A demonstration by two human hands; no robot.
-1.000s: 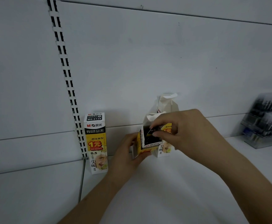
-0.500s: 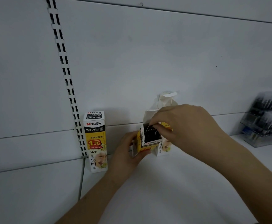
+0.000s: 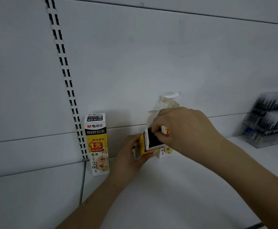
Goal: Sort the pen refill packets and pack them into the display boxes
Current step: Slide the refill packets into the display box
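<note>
At mid-frame your left hand [image 3: 131,154] grips the tilted open box [image 3: 147,142] while your right hand [image 3: 181,129] pinches at its mouth; pushing hard could crumple the flap

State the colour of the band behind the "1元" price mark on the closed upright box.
Yellow, on the closed box; head view.

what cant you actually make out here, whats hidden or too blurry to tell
1. Contents of the open box, head view: the opening is dark and the right hand covers it.
2. What the right hand's fingertips pinch: hidden by the hand itself.
3. Second open box behind: mostly blocked by the right hand.
4. Clear rack at the right edge: blurred and cut off, items unreadable.
5. Open box's lower part: covered by the left hand.
</note>
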